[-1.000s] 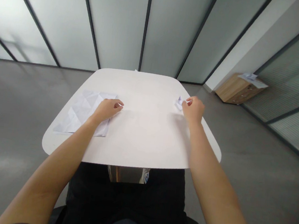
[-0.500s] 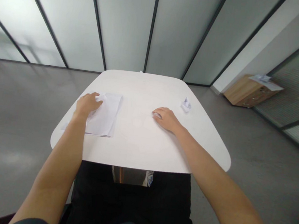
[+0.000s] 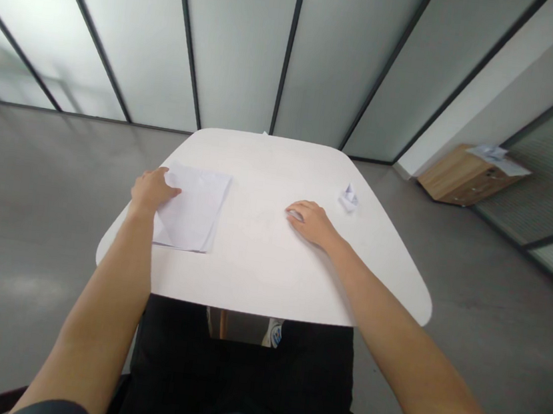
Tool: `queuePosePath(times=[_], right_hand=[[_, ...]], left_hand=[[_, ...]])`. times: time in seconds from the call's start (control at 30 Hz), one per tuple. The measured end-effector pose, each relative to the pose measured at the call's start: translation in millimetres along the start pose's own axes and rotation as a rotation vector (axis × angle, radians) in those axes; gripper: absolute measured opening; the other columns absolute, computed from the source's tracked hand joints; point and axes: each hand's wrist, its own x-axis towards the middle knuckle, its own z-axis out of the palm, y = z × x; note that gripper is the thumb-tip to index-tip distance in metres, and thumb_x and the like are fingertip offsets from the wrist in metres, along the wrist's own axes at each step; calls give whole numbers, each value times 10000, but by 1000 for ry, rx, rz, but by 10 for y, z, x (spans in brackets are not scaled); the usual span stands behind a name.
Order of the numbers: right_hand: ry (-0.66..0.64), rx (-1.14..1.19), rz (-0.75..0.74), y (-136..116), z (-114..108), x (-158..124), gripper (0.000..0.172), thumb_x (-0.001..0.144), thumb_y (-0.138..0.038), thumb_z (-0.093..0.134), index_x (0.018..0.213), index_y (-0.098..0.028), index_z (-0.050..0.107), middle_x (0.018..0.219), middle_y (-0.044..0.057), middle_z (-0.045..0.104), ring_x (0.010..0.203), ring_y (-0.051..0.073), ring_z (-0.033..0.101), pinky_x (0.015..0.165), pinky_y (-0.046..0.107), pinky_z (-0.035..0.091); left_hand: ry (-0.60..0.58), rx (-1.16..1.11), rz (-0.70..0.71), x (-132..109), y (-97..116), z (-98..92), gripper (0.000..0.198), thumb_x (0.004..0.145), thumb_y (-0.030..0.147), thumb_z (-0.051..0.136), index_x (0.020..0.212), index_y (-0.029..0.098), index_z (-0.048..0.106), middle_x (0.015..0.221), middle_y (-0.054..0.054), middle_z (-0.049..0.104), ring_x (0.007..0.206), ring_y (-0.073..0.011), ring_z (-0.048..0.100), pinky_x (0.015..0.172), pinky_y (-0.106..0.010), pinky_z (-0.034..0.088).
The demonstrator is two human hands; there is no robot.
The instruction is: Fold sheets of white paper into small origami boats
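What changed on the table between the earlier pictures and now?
The right hand let go of the small folded paper figure and moved back toward the table's middle. The left hand shifted from on top of the white paper to its left edge; the paper now lies narrower and tidier. The figure stayed near the right edge of the white table.

Nothing is legible on the paper (image 3: 190,210). The blue mark on a shoe (image 3: 275,334) at six o'clock is too small to read.
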Motion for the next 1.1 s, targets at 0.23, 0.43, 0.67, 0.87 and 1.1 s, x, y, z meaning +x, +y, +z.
queuePosePath(times=[0.23,0.43,0.67,0.87,1.1], right_hand=[[0,3,-2,-5,-2,5,269,983,-311,609,1191,-246,767,1278,72,752,1213,276,652,1110,431,459],[4,18,-3,13,16,13,275,1000,-335,599,1188,-245,777,1281,78,758,1223,271,658,1121,428,457],[7,141,6,-19,17,47,326,1043,-412,524,1087,-267,813,1236,67,784,1220,273,682,1146,463,447],[61,556,168,-123,14,63,426,1015,-586,539,1022,-251,802,1151,85,801,1158,294,718,1080,495,514],[163,941,424,-101,-74,82,406,788,-495,821,1067,-211,740,883,46,786,780,202,735,746,336,595]], left_hand=[[76,-136,13,30,142,-39,653,719,170,769,1361,247,671,1111,-89,784,1085,-321,698,1013,-483,526],[-117,-785,4,-64,443,164,636,719,160,758,1349,186,674,1128,-111,754,829,-180,701,755,-303,566],[-157,-1086,-33,-242,796,383,573,718,107,769,1277,193,678,1031,-62,737,815,-140,686,753,-257,565],[-230,-1181,-82,-341,952,612,529,781,171,772,1292,223,647,1042,-46,753,827,-131,694,769,-245,571],[-254,-1325,-96,-421,1075,751,491,845,143,759,1310,219,618,1038,-47,762,919,-149,729,879,-278,593]])
